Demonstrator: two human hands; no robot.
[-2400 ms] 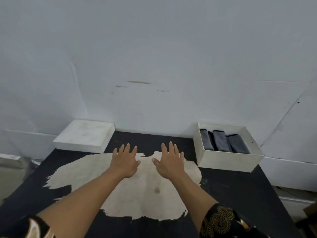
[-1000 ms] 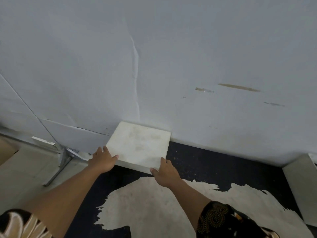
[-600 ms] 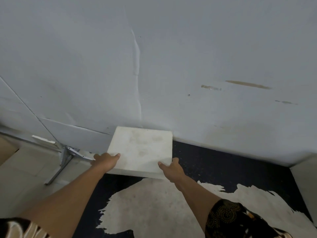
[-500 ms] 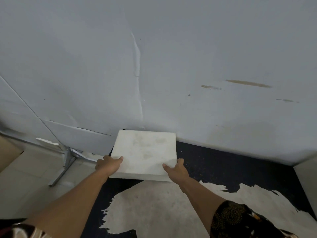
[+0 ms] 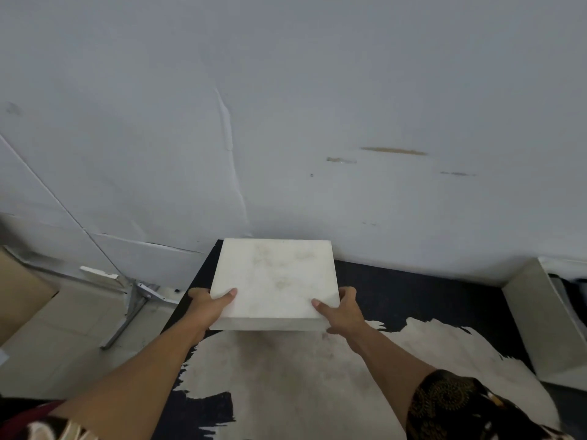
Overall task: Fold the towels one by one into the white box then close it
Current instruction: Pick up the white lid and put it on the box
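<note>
Lid [image 5: 274, 277] drawn toward us since the earlier frame, over the worktop's [image 5: 413, 290] far-left corner; our left hand [image 5: 206, 304] and right hand [image 5: 341, 311] grip its near corners, and the white box [image 5: 536, 319] lies well rightward, nearer the right hand.

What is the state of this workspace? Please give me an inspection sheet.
Surface: black table, large worn pale patch.
Job's things: white lid held at its near corners; white box open at right edge, contents mostly out of view.
Clutter: nothing seen.
Hands: left hand and right hand both grip the lid, thumbs on top.
Cables: nothing seen.
Surroundings: grey wall; tiled floor and metal frame at left.
</note>
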